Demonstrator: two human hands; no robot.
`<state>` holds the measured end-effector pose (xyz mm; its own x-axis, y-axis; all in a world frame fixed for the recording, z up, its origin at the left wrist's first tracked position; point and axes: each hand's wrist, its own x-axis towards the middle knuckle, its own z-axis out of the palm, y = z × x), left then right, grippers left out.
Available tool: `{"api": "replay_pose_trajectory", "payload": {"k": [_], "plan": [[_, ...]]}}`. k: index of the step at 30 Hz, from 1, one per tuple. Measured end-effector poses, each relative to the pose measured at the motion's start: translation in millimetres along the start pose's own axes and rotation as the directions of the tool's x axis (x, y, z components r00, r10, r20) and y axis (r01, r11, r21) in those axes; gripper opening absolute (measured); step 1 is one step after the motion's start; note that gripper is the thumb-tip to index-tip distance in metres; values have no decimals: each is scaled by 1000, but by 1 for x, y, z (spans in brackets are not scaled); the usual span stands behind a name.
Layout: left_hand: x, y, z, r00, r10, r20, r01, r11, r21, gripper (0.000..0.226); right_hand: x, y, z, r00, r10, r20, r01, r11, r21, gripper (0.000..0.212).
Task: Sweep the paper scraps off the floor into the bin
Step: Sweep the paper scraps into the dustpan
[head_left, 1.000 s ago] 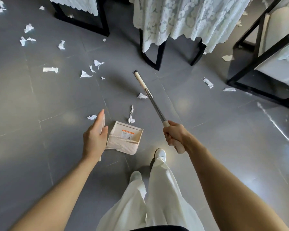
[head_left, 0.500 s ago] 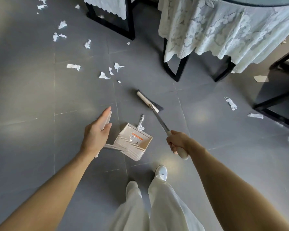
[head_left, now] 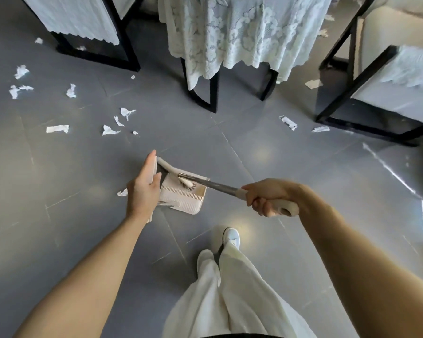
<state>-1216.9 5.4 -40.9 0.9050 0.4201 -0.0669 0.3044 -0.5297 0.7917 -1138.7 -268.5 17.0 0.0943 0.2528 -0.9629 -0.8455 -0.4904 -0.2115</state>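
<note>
Most of the upright handle of the dustpan (head_left: 181, 202) lies behind the left hand (head_left: 143, 189), so the grip on it cannot be made out, and that wrist hides part of a paper scrap (head_left: 122, 192). Inside the pan the head of the broom (head_left: 215, 185) is blurred, and whatever lies beneath it cannot be told. The right hand (head_left: 270, 197) covers part of the broom's pale grip, and the picture's top edge cuts off the lace-draped table (head_left: 230, 32).

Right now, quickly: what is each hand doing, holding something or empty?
Left hand: holds the dustpan handle between thumb and straight fingers.
Right hand: closed, gripping the broom handle.
</note>
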Motion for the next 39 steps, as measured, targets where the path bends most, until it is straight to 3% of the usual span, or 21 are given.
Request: {"api": "replay_pose_trajectory", "payload": {"k": [6,10,14,19,24,27,30,35,39], "plan": [[10,45,47,992,82,95,-78,996,-43,57,-17,53,-18,939,-275,-208,268,961,-63,25],[22,80,86,984,147,99,-143,989,-44,57,5,94,-55,916,-188,-353,182,982,-50,7],[32,120,138,980,164,115,-162,986,-29,56,23,117,-98,800,-181,-572,232,972,17,21],[50,173,214,978,130,161,-134,991,11,55,27,113,-197,800,-223,-557,242,969,-41,14],[65,226,280,976,110,186,-118,993,28,57,8,105,-305,762,-233,-604,230,970,-84,25],[79,255,313,979,110,169,-116,993,24,57,-6,88,-361,755,-249,-607,259,963,-74,43],[99,280,342,975,151,166,-159,987,36,56,-15,57,-400,741,-291,-605,293,951,-98,56],[150,310,383,967,169,188,-175,984,14,56,-10,-7,-459,715,-326,-619,329,937,-113,48],[206,325,416,959,204,196,-196,979,-63,56,3,-63,-507,723,-312,-617,331,940,-88,55]]}}
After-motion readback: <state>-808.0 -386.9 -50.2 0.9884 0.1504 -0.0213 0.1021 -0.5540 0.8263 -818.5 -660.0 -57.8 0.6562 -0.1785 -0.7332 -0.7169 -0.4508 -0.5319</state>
